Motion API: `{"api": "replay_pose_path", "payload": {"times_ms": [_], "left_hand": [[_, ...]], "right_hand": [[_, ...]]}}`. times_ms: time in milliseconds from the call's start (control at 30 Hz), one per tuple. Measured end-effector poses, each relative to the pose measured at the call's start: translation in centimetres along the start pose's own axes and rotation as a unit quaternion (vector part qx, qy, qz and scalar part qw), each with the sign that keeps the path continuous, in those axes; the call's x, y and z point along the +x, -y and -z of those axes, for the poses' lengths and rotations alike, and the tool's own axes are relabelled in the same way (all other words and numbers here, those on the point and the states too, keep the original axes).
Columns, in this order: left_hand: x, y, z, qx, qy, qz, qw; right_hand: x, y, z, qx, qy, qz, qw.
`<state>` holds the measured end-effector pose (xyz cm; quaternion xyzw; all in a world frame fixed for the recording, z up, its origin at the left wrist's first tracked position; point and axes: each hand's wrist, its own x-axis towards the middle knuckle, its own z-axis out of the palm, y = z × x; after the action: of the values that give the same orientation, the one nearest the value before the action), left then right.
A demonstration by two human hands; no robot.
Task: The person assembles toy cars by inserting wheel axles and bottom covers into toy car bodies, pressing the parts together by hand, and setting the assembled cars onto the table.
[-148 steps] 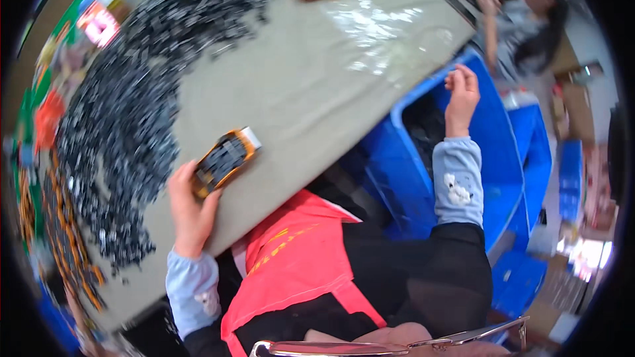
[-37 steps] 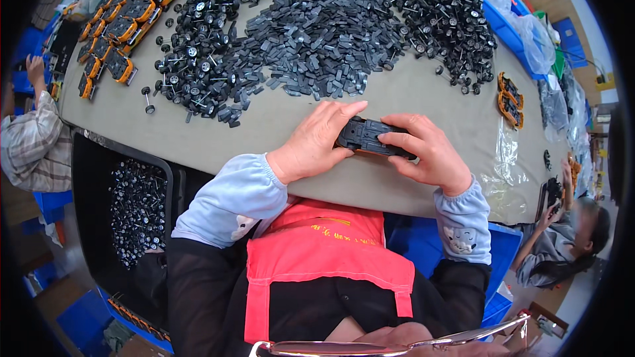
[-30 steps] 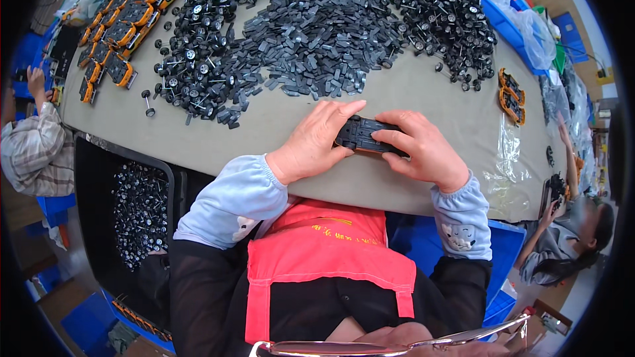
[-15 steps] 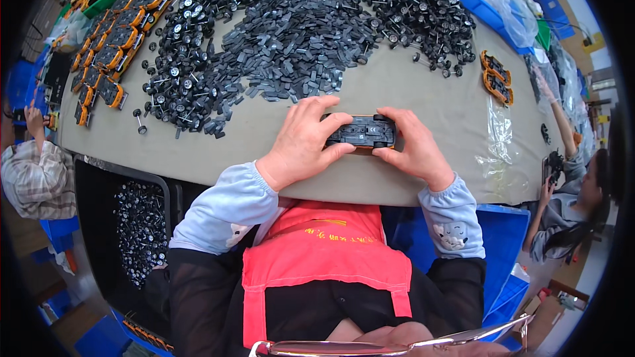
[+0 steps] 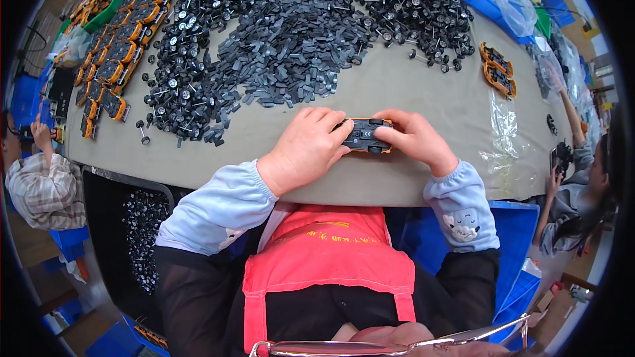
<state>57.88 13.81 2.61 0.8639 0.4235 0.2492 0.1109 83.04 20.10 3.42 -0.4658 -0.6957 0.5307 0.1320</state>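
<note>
Toy car, underside up, over the near middle of the table. Your left hand, part-curled, grips its left end; your right hand, thumb and fingers closed, its right end. Risk: uneven thumb pressure could tip it loose. Farther: loose black pieces, wheeled axles to their left.

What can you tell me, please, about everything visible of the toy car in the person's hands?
The toy car lies upside down, its length running left to right. Its black, plastic-looking underside has moulded detail and small pale markings; orange body shows along the edges. Two black wheels show at its right end. The left hand grips and hides the left end; the right hand touches the right end. It is near the table's front edge.
</note>
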Motion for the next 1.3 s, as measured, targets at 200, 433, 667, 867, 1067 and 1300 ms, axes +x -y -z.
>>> {"api": "replay_pose_path", "payload": {"times_ms": [200, 433, 667, 867, 1067, 1300], "left_hand": [[0.1, 0.4, 0.3, 0.040, -0.060, -0.021, 0.997], [-4.8, -1.1, -0.9, -0.459, -0.208, 0.378, 0.777], [-7.6, -1.2, 2.1, -0.657, -0.248, 0.285, 0.653], [-20.8, 10.1, 13.8, -0.446, -0.438, 0.410, 0.665], [-32.5, 25.7, 19.9, -0.379, -0.401, 0.581, 0.599], [-45.0, 33.9, 25.3, -0.288, -0.383, 0.609, 0.632]], "right_hand": [[0.8, 0.3, -0.6, 0.040, -0.011, -0.035, 0.999], [-0.8, 2.5, -5.0, 0.206, -0.131, 0.074, 0.967], [-0.7, 4.6, -8.5, 0.092, -0.047, 0.251, 0.963], [0.8, -0.4, -5.6, 0.032, -0.118, 0.171, 0.978], [0.6, -1.1, -5.5, -0.027, -0.163, 0.169, 0.972], [0.7, 1.1, -5.4, -0.075, -0.158, 0.204, 0.963]]}}
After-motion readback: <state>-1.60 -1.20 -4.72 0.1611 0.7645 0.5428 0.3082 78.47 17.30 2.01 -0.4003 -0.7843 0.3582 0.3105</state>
